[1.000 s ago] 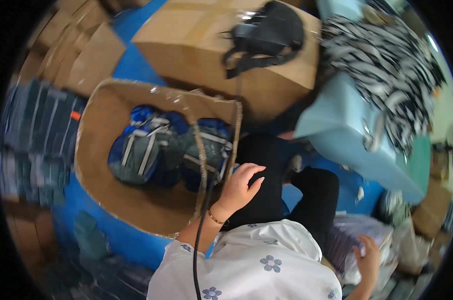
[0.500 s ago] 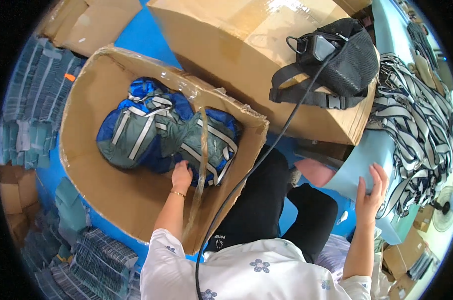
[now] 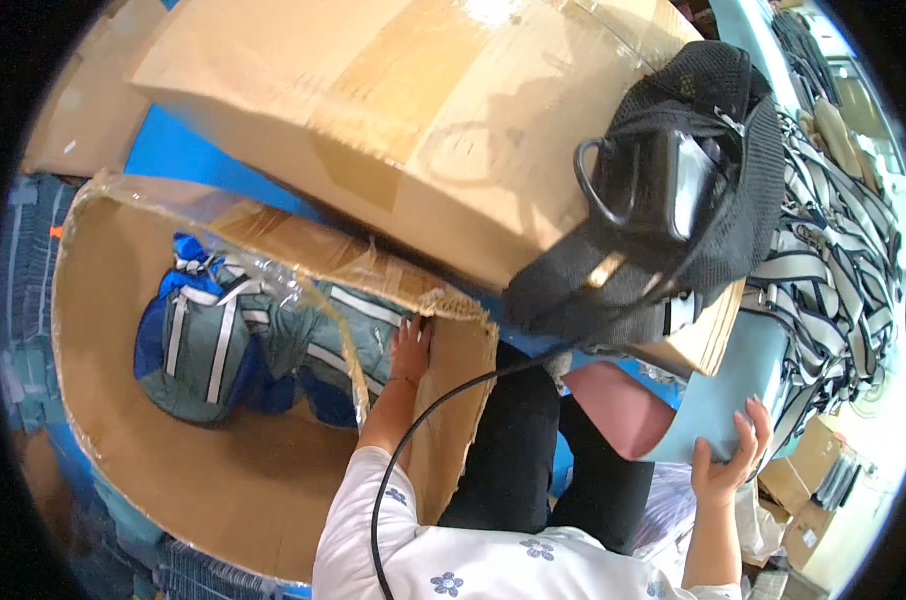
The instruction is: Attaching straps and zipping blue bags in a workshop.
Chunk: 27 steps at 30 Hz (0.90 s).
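An open cardboard box lies in front of me on the left. Inside it are blue and grey backpacks with pale straps, partly under clear plastic wrap. My left hand reaches into the box and rests on a backpack next to the box's near wall. My right hand grips the lower edge of a light blue board at the right, fingers curled over it. My legs in black trousers show between the two hands.
A large closed cardboard box lies behind, with a black mesh bag on its right end. A black cable runs from it toward my chest. Striped black-and-white bags pile at the right. Small cartons stand at the lower right.
My left hand has gone from the box's edge into the box onto the backpacks. My right hand rose from low at my side and took hold of the light blue board. The view swung left.
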{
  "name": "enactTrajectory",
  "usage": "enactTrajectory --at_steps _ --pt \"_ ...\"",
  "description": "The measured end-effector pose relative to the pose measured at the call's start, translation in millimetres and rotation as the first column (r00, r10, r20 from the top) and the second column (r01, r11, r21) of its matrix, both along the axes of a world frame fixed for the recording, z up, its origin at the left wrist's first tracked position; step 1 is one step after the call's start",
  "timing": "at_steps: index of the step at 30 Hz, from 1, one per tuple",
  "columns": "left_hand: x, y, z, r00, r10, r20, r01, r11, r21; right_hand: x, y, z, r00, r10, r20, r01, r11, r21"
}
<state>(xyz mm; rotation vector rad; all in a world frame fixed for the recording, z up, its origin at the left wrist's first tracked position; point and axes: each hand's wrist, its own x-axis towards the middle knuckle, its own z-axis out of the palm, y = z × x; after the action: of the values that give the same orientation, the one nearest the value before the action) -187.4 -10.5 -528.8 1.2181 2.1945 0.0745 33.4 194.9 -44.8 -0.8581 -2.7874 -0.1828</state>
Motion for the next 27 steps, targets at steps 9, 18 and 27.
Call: enactTrajectory --at_steps 9,18,27 --pt "-16.4 49.2 -102.6 0.987 -0.096 -0.128 0.101 0.994 0.036 6.1 -3.5 2.8 0.990 -0.060 0.128 0.064 0.997 -0.029" --pt "-2.3 18.9 -138.8 0.986 -0.012 -0.164 0.033 0.991 0.127 2.8 -5.9 7.1 0.966 -0.142 0.216 0.151 0.988 -0.027" --pt "-52.7 -67.5 37.1 0.912 -0.407 0.043 0.406 0.913 0.022 -11.4 -4.0 2.1 0.992 -0.092 0.085 0.104 0.984 -0.142"
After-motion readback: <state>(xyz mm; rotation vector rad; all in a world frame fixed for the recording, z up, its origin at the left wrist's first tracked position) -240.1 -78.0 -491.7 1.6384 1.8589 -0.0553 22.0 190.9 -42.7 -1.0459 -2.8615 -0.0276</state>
